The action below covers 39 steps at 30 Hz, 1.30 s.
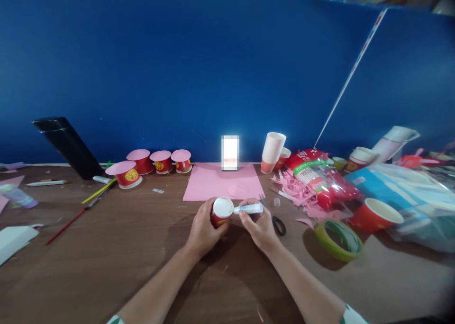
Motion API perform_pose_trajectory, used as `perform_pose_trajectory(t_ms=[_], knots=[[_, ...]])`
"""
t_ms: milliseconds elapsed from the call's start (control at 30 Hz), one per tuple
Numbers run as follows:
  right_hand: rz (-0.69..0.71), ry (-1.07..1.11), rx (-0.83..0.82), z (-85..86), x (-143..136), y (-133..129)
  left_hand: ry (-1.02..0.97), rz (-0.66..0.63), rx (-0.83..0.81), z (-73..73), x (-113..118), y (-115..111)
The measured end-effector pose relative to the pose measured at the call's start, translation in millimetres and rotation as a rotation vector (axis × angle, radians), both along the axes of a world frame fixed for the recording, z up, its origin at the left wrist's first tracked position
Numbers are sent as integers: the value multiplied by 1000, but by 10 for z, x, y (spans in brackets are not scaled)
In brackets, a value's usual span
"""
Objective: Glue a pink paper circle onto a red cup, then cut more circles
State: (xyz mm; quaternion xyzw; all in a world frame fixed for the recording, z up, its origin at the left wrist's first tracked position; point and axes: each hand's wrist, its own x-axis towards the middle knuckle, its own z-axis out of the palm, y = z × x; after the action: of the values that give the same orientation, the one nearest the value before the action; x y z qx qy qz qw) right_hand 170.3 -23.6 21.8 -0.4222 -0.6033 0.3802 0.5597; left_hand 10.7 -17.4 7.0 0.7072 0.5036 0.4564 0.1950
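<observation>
Red paper cup (223, 208) sits in left hand (205, 227), fingers curled round side, white end up, likely keeping that face reachable. Right hand (261, 227) pinches white tube (251, 209) closely, nozzle by cup's edge, apparently for control. Pink paper piece (237, 190) lies just beyond hands.

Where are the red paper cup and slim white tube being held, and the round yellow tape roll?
Red paper cup (223, 207): head view, its white end.
Slim white tube (252, 209): head view, its barrel.
Round yellow tape roll (330, 247): head view, near outer side.
</observation>
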Motion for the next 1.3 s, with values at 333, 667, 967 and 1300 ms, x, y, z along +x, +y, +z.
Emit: perform_pose_trajectory(t_ms=[333, 667, 967, 1300], knots=[[-50, 191, -64, -39, 3, 56, -78, 62, -69, 50, -1, 8], [-45, 310, -140, -36, -12, 57, -55, -65, -122, 79, 8, -21], [-32, 303, -92, -32, -17, 55, -42, -100, -130, 67, 14, -33], [-17, 172, -42, -19, -9, 45, -35, -70, -123, 73, 14, -22]])
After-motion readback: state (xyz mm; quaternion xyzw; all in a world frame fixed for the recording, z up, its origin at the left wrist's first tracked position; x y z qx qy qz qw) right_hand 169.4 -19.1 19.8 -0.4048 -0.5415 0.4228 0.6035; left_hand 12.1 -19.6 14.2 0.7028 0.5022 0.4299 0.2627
